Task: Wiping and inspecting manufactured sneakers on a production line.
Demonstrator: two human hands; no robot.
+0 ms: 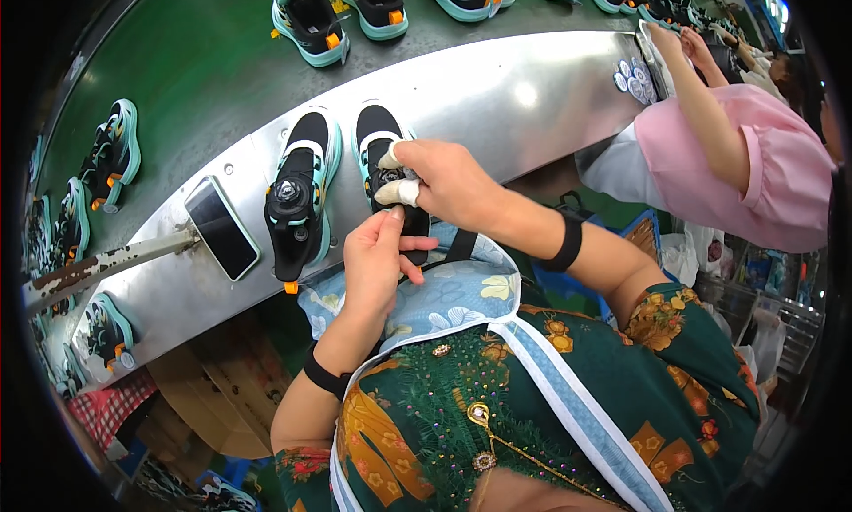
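Metal ledge (510, 90) lies open rightward; over one near-edge shoe (376, 122), right hand (448, 182) parts fingers slightly, left hand (374, 262) pinches, holds unclear.

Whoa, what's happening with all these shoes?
Someone's right hand, with pale covers on some fingertips, and left hand are together at a black-and-mint sneaker on a metal bench. A similar shoe sits to its left, then a phone. More shoes stand beyond on a green surface.
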